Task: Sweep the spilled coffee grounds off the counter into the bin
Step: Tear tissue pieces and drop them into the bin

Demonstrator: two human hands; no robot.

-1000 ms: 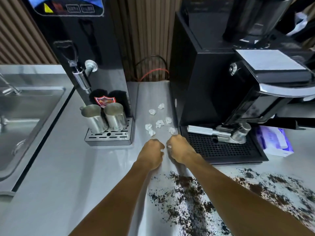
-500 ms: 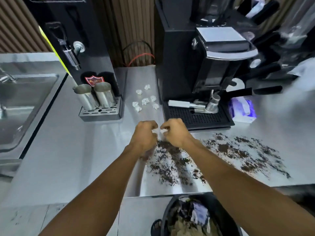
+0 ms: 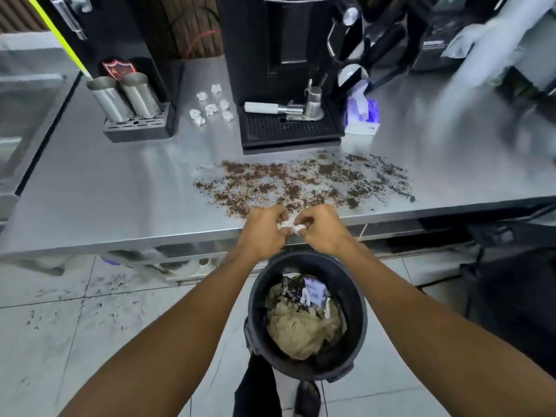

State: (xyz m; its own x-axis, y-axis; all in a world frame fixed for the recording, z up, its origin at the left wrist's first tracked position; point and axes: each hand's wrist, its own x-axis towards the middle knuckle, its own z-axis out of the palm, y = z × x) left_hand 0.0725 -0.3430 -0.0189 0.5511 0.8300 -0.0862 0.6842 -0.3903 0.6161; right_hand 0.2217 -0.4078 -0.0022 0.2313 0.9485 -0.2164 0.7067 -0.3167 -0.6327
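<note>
Grounds [image 3: 304,182] lie spread across counter [image 3: 120,191], seemingly none swept yet; left hand [image 3: 264,228] and right hand [image 3: 323,230] pinch a white wad [image 3: 289,226] above bin [image 3: 362,299].

We see only scraps of the white wad [image 3: 289,227] pinched between the left hand [image 3: 264,228] and the right hand [image 3: 323,228]. Their curled fingers cover most of it, so we cannot tell what it is. The same hands hide the far rim of the bin [image 3: 359,299], and we cannot name the crumpled stuff inside it. The coffee machine [image 3: 270,40] is cut off by the top edge, the sink [image 3: 18,121] by the left edge, and both forearms by the bottom edge. At upper right a pale shape [image 3: 493,43] is smeared by blur. The print on the box [image 3: 362,121] is too small for us to read.
</note>
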